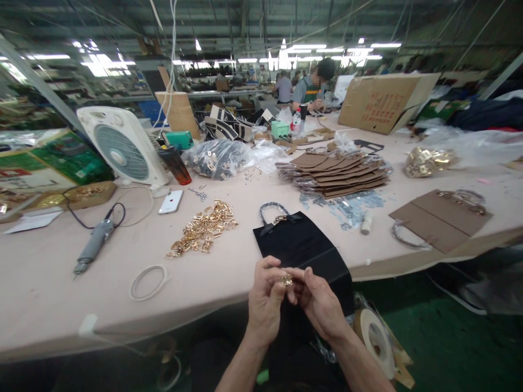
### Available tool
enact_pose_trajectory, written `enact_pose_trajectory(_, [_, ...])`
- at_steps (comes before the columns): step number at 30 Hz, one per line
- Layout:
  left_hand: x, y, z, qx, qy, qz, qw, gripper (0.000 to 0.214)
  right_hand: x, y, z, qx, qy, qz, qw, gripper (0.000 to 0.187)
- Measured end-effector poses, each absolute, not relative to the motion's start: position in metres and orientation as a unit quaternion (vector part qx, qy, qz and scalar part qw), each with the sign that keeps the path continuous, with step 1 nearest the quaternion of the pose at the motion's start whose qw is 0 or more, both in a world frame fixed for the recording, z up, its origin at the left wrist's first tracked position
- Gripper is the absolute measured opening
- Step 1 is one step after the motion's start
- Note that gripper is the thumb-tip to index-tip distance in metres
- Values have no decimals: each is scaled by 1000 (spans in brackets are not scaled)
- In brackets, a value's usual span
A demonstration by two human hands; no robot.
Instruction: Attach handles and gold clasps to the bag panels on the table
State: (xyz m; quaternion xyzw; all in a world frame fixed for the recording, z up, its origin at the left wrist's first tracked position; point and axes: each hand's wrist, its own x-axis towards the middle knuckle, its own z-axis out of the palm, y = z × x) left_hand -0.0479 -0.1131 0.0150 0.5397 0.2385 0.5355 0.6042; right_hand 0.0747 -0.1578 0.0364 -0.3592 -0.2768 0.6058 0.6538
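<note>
My left hand (265, 296) and my right hand (316, 299) meet at the table's near edge, fingers pinched together around a small gold metal fitting (286, 280). Both hands are closed on it. Just behind them a black paper bag (302, 247) lies flat on the pink table (57, 288), with a rope handle (272, 208) at its far end. A heap of loose gold fittings (202, 227) lies on the table to the left of the bag.
A white fan (122, 144), a phone (170, 201), a grey hand tool with cable (93, 245) and a white ring (147, 282) lie left. Stacked brown card bags (337, 173) and a flat brown bag (441, 216) lie right. Other people work at the far end.
</note>
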Motion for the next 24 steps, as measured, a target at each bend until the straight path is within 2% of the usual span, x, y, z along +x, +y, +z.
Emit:
enact_pose_trajectory(5, [-43,-113,8,527,215,524,633,23,79,-154,38,-367,-258,636,628,48])
enact_pose_trajectory(11, [-58,-108,3,582,229,484,613,28,87,-156,29,-370,-232,693,573,33])
enact_pose_trajectory(16, [-71,-101,5,629,195,425,621,33,96,-152,25,-363,-277,712,534,46])
enact_pose_trajectory(19, [-68,-84,5,609,265,437,607,46,111,-134,18,-403,-330,629,577,45])
enact_pose_trajectory(21, [-65,-65,1,549,384,473,571,52,125,-118,10,-457,-370,536,607,40])
enact_pose_trajectory(24, [-59,-28,-8,486,528,482,503,60,142,-96,-6,-521,-410,443,604,37])
